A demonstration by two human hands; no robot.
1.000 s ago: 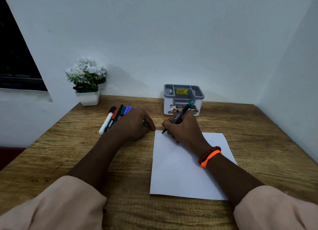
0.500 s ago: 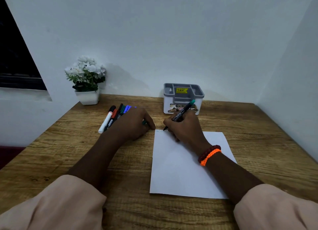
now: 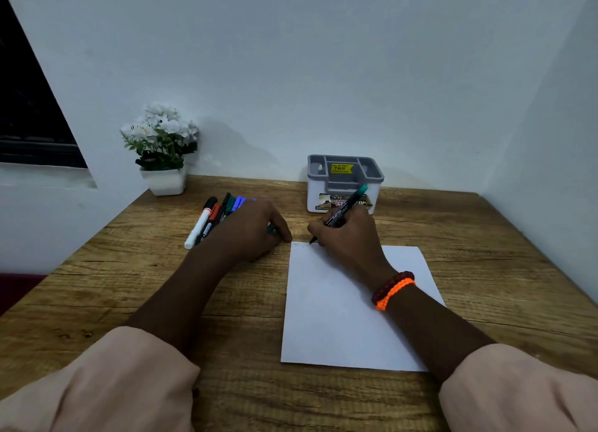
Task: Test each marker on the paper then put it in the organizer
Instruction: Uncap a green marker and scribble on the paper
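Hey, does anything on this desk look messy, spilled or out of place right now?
Nothing stands out. The paper lies flat, the organizer stands upright, the spare markers lie bunched together, and the potted plant is upright.

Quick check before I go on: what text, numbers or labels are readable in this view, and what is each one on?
"49.00" after a currency sign: yellow price sticker inside the organizer; its smaller lines are too small to read.
"OP": only clear letters on the organizer's front label; the rest is blurred or hidden by the marker in the right hand.
Print on the marker and on the spare markers: too small to read.
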